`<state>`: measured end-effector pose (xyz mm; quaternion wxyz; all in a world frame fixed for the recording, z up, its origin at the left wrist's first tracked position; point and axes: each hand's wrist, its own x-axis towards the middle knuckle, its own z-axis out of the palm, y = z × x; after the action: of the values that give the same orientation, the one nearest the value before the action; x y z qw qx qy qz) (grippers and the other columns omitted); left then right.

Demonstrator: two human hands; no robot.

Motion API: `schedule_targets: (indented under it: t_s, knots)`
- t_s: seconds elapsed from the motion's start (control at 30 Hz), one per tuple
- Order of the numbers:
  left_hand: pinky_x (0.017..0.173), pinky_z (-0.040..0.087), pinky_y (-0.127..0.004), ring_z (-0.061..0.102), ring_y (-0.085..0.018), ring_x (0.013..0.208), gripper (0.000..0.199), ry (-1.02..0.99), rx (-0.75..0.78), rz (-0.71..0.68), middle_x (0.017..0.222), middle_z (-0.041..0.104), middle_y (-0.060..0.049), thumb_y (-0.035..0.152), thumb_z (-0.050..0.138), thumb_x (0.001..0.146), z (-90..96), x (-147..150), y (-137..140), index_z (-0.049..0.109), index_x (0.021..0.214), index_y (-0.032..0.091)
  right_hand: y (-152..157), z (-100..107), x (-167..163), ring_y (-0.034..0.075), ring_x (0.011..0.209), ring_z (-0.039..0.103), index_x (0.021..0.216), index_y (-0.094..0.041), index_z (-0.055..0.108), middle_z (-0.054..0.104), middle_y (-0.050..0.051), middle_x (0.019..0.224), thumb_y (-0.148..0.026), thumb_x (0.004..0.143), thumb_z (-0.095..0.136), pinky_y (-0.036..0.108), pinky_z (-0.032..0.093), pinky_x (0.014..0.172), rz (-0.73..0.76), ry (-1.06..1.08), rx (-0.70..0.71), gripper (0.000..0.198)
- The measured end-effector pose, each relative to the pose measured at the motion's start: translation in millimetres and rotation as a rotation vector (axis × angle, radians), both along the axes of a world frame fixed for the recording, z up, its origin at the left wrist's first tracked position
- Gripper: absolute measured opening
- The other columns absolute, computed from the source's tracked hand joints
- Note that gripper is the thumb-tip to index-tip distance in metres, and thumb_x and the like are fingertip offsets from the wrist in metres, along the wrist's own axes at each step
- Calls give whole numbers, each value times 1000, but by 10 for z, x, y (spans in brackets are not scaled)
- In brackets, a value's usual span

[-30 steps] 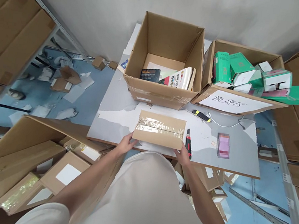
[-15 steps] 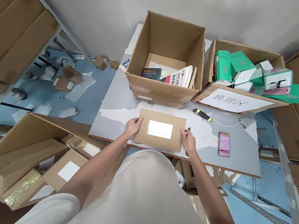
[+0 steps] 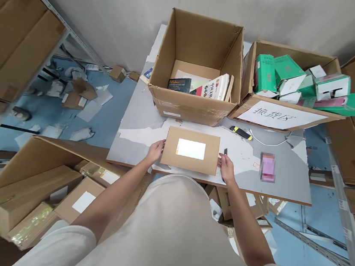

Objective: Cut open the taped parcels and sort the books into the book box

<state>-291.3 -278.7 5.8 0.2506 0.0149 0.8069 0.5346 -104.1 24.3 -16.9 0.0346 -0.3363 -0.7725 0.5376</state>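
Right in front of me, near the front edge of the table (image 3: 127,146), is a flat cardboard box (image 3: 189,164) with a white label (image 3: 191,149) on its top face. My left hand (image 3: 156,151) grips its left edge, the fingertips partly hidden at the side. At the opposite edge my right hand (image 3: 226,166) holds it with bent fingers. A small dark object (image 3: 225,151) lies just beyond the right fingertips. Farther back is a black and yellow box cutter (image 3: 241,133).
Behind stand an open carton (image 3: 193,109) holding books and a carton (image 3: 243,111) of green boxes. A white cable (image 3: 267,143) and a blurred pink item (image 3: 268,167) lie on the right. At lower left, a large carton (image 3: 66,145) holds parcels.
Both thumbs have slid off the box's top to its side edges. The box sits slightly higher in view, and the whole scene has shifted a little with the camera.
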Motion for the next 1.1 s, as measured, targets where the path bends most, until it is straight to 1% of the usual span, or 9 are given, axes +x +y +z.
schedule_targets:
  t_s: [0.07, 0.17, 0.27, 0.33, 0.43, 0.57, 0.77, 1.0, 1.1]
  knots:
    - [88, 51, -40, 65, -24, 101, 61, -49, 76, -60, 119, 65, -16, 46, 58, 76, -125, 140, -188, 56, 126, 11, -67, -91, 183, 20, 97, 67, 137, -15, 43, 62, 16, 122, -41, 88, 38, 39, 52, 85, 62, 9, -39, 56]
    - [102, 44, -43, 59, -27, 114, 66, -46, 107, -251, 123, 64, -13, 38, 71, 64, -286, 386, -400, 58, 124, 14, -217, -166, 401, 23, 119, 56, 143, -26, 37, 52, 10, 138, -31, 73, 61, 43, 45, 100, 221, 14, -44, 74]
    - [104, 42, -46, 60, -27, 112, 54, -57, 80, -284, 116, 68, -10, 43, 68, 69, -368, 571, -426, 62, 115, 15, -357, -191, 457, 25, 126, 49, 143, -24, 38, 52, 10, 138, -29, 74, 61, 46, 39, 105, 264, 33, -38, 73]
    - [101, 45, -47, 62, -27, 109, 50, -65, 85, -247, 112, 69, -10, 48, 64, 73, -366, 618, -380, 63, 111, 15, -400, -181, 431, 26, 122, 52, 142, -22, 38, 56, 12, 133, -32, 79, 56, 46, 44, 100, 242, 26, -57, 66]
    - [97, 47, -45, 62, -26, 107, 51, -13, 97, -197, 111, 69, -11, 53, 62, 74, -267, 574, -328, 63, 107, 15, -370, -87, 389, 25, 111, 58, 134, -22, 47, 61, 11, 124, -39, 82, 54, 42, 49, 90, 237, -2, -59, 54]
    - [86, 53, -41, 64, -24, 95, 45, 136, -4, -199, 100, 68, -10, 55, 57, 78, 39, 426, -298, 66, 100, 15, -255, 246, 337, 22, 93, 63, 112, -19, 58, 67, 10, 106, -48, 88, 44, 36, 49, 81, 275, -50, 71, 41]
    - [67, 55, -31, 61, -22, 91, 47, 260, -115, -152, 94, 60, -8, 53, 63, 74, 446, 297, -40, 67, 104, 17, -120, 743, 10, 23, 72, 60, 87, -21, 63, 66, 8, 75, -58, 92, 26, 32, 42, 67, 209, -208, 357, 52]
    - [84, 50, -36, 60, -19, 81, 46, 301, -240, -59, 89, 60, -7, 53, 59, 78, 410, 25, 293, 70, 105, 17, 106, 669, -500, 23, 75, 59, 84, -20, 65, 68, 8, 78, -66, 89, 25, 30, 41, 70, 129, -214, 331, 62]
    - [82, 49, -35, 59, -19, 78, 45, 296, -277, -30, 85, 59, -6, 54, 58, 78, 376, -86, 376, 71, 101, 17, 256, 556, -546, 21, 75, 60, 90, -17, 67, 70, 9, 84, -67, 89, 23, 30, 44, 71, 144, -185, 222, 66]
